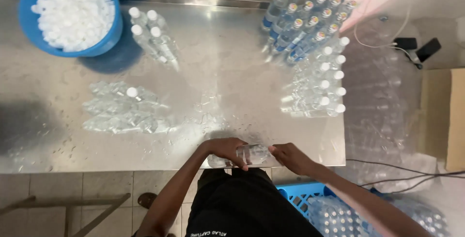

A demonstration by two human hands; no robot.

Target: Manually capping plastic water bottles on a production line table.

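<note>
The clear plastic water bottle [244,154] lies on its side at the near edge of the steel table [218,62], long axis running left to right; my left hand [226,149] is wrapped around its body, my right hand [286,155] pinches its cap end

Only labels I can spot are the blue-and-white wraps on the capped bottles [305,19] bunched at about 1 o'clock on the steel surface [218,62]. Over at 3 o'clock there's a plain brown cardboard box [443,116], flat-sided and cut off by the edge. No signs or screens.
</note>
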